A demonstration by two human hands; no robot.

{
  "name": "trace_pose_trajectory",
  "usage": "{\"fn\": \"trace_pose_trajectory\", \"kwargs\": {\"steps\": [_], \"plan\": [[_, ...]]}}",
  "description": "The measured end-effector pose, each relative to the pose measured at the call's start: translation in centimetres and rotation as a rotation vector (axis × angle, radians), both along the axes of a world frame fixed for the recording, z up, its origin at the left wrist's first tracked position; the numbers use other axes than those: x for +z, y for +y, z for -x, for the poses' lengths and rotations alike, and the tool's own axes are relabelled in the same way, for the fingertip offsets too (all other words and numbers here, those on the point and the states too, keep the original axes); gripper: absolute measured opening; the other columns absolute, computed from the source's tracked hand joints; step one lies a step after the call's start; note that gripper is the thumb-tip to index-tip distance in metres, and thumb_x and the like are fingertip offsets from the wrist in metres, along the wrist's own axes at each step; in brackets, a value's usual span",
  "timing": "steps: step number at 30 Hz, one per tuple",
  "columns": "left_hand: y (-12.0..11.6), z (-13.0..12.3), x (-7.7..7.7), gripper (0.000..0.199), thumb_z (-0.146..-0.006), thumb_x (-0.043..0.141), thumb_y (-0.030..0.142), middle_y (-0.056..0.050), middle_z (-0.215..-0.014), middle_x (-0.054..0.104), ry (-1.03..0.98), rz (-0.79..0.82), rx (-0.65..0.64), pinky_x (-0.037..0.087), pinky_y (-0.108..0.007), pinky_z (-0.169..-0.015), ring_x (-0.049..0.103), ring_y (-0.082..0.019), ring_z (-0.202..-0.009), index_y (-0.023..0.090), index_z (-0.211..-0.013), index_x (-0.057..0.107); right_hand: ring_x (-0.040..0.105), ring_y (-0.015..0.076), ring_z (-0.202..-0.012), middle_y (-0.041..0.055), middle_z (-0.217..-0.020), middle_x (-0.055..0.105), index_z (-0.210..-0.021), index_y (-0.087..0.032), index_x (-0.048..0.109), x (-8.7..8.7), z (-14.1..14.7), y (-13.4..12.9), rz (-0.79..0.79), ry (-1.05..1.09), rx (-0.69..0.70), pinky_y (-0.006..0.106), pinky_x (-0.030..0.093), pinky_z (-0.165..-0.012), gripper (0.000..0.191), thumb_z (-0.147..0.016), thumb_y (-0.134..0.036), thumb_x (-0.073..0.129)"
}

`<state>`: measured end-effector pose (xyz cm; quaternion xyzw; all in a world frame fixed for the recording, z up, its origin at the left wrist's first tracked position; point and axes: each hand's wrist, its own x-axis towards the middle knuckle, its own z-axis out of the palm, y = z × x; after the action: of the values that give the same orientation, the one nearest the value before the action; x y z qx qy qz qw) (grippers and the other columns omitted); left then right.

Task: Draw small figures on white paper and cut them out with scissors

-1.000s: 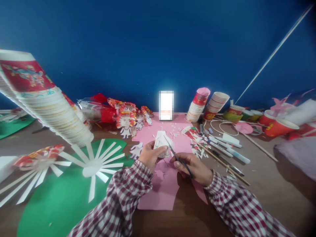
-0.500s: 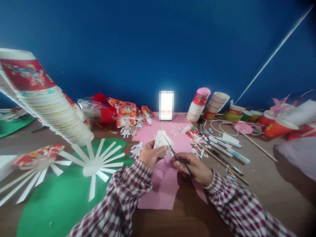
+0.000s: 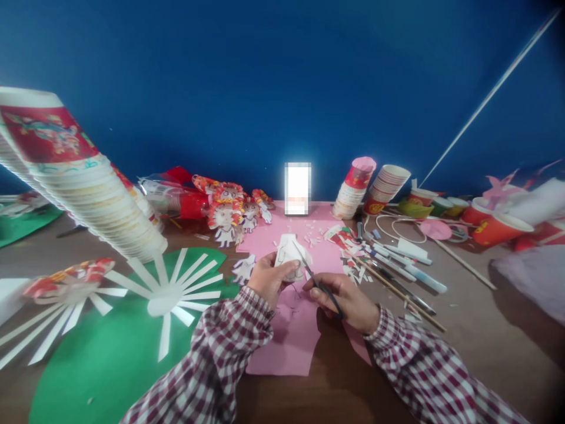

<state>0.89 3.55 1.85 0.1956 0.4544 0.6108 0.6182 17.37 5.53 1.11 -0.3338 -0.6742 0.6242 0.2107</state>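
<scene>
Between thumb and fingers, my left hand (image 3: 270, 274) pinches a small white paper piece (image 3: 289, 252) with dark drawn lines. My right hand (image 3: 342, 297) is closed around dark-handled scissors (image 3: 326, 288), whose blades point up and left against the right edge of the paper. Both hands are above pink paper (image 3: 286, 350) with dark lines drawn on it. A white paper cut-out (image 3: 244, 270) lies just left of my left hand. White scraps (image 3: 358, 271) are scattered beyond my right hand.
Green paper (image 3: 110, 365) at left carries a paper cup cut into strips (image 3: 165, 299). A tall cup stack (image 3: 97, 182) leans behind it. Paper figures (image 3: 227, 215) stand at the back. Pens (image 3: 397, 259), a wooden stick (image 3: 397, 291) and orange cups (image 3: 501, 228) lie to the right.
Almost nothing differs. Both hands stay in the same place, with the paper and scissors shifted only very slightly.
</scene>
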Motion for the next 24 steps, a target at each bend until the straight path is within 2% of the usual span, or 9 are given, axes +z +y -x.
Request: {"fn": "trace_pose_trajectory", "kwargs": {"steps": [12, 19, 24], "plan": [[0.01, 0.00, 0.04, 0.032, -0.054, 0.073, 0.013, -0.004, -0.065, 0.063, 0.012, -0.001, 0.000, 0.046, -0.019, -0.050, 0.056, -0.009, -0.053, 0.006, -0.083, 0.060, 0.039, 0.0043, -0.039, -0.0056, -0.053, 0.045, -0.086, -0.012, 0.059, -0.01, 0.08, -0.04, -0.001, -0.003, -0.008, 0.017, 0.031, -0.038, 0.037, -0.075, -0.047, 0.062], [0.03, -0.16, -0.22, 0.032, -0.054, 0.074, 0.014, -0.003, -0.064, 0.063, 0.009, -0.010, -0.006, 0.047, -0.020, -0.052, 0.056, -0.009, -0.053, 0.007, -0.082, 0.061, 0.040, 0.0053, -0.040, -0.0063, -0.050, 0.044, -0.085, -0.013, 0.058, -0.03, 0.18, -0.32, 0.085, 0.043, -0.035, 0.016, 0.031, -0.039, 0.039, -0.074, -0.051, 0.060], [-0.06, -0.49, 0.13, 0.030, -0.052, 0.074, 0.012, -0.002, -0.061, 0.063, 0.007, 0.017, 0.000, 0.047, -0.021, -0.051, 0.057, -0.010, -0.052, 0.008, -0.079, 0.062, 0.042, 0.0051, -0.040, -0.0055, -0.050, 0.044, -0.088, -0.013, 0.058, 0.03, 0.12, -0.47, 0.138, 0.055, -0.049, 0.014, 0.025, -0.035, 0.041, -0.074, -0.052, 0.060]]}}
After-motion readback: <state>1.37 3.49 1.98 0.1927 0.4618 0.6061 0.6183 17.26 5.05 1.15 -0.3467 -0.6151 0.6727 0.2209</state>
